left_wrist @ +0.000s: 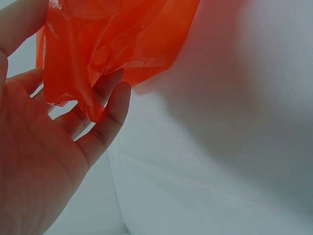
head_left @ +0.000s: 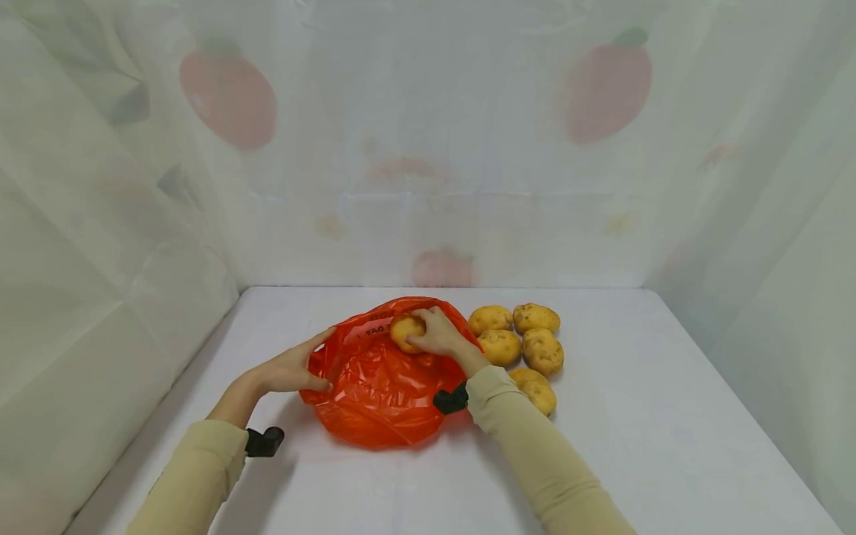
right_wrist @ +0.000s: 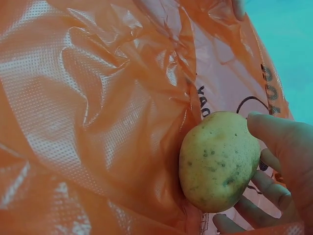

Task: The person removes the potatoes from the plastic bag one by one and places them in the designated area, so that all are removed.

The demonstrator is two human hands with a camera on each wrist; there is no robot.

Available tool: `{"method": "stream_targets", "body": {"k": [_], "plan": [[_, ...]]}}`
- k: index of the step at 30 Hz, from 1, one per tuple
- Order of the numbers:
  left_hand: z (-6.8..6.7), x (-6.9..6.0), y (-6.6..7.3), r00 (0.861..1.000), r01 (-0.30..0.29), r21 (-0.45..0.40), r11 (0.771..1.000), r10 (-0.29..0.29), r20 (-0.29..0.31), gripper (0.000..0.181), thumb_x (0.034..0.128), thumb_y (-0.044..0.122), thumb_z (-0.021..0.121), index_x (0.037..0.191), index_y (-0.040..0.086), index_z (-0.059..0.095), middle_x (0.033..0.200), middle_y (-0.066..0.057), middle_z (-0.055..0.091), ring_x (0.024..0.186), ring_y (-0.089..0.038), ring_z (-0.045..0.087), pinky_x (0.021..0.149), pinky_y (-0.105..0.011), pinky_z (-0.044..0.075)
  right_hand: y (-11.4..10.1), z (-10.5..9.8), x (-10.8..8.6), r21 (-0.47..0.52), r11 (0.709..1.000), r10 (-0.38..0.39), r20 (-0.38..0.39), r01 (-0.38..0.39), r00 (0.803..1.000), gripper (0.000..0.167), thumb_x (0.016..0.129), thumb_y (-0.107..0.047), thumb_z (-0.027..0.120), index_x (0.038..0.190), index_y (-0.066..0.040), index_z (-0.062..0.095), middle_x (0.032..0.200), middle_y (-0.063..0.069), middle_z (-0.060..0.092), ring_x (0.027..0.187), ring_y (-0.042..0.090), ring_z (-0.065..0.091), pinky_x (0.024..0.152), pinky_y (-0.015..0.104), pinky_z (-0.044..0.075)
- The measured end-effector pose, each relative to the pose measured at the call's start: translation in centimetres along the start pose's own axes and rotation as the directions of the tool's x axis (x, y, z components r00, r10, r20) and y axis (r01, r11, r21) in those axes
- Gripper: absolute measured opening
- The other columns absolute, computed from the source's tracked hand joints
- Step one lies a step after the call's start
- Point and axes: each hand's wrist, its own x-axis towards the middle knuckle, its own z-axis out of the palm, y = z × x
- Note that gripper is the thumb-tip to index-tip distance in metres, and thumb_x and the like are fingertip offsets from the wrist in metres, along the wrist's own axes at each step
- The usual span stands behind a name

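A red plastic bag (head_left: 384, 383) lies on the table with its mouth spread wide, and dark print shows on its inner far side. At the bag's left edge my left hand (head_left: 289, 369) holds the rim, and in the left wrist view its fingers curl about the thin plastic (left_wrist: 115, 32). My right hand (head_left: 439, 334) reaches over the bag's mouth and grips a yellow potato (head_left: 403, 333) near the far inner wall. In the right wrist view the thumb meets one side of this speckled potato (right_wrist: 217, 161), with the fingers along the other.
Several potatoes (head_left: 542, 351) sit grouped to the right of the bag, one (head_left: 535, 391) partly behind the right sleeve. A white table (head_left: 642, 416) carries everything. Pale curtains (head_left: 428, 215) with faded fruit prints stand at the back and sides.
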Motion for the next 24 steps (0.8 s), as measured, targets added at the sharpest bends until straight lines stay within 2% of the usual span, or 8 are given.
{"method": "stream_targets", "body": {"k": [14,21,24], "plan": [[0.19,0.19,0.07,1.000,-0.010,-0.002,1.000,0.010,0.010,0.098,0.0744,0.017,0.074,0.149,0.018,0.010,0.145,-0.015,0.030,0.120,-0.034,0.041,0.091,-0.048,0.046,0.70,0.53,0.22,-0.005,1.000,0.014,0.020,-0.014,1.000,0.056,0.085,-0.027,0.065,0.132,-0.006,0.042,0.125,0.014,0.049,0.112,0.025,0.046,0.096,0.037,0.041],[0.20,0.33,0.05,1.000,0.007,0.008,1.000,-0.007,0.011,0.098,0.0744,0.018,0.074,0.149,0.020,0.010,0.147,-0.016,0.026,0.126,-0.037,0.035,0.095,-0.052,0.043,0.85,0.98,0.10,0.068,0.996,0.050,0.076,-0.056,0.996,0.060,0.085,-0.030,0.065,0.135,-0.008,0.040,0.130,0.011,0.047,0.119,0.026,0.042,0.101,0.039,0.038],[0.16,0.32,0.09,1.000,0.013,0.009,1.000,-0.013,0.007,0.099,0.0742,0.018,0.074,0.149,0.019,0.010,0.147,-0.016,0.025,0.125,-0.036,0.036,0.094,-0.052,0.043,0.71,0.95,0.02,0.088,0.995,0.048,0.082,-0.056,0.995,0.061,0.085,-0.030,0.065,0.135,-0.007,0.038,0.130,0.011,0.047,0.118,0.026,0.043,0.101,0.040,0.039]]}}
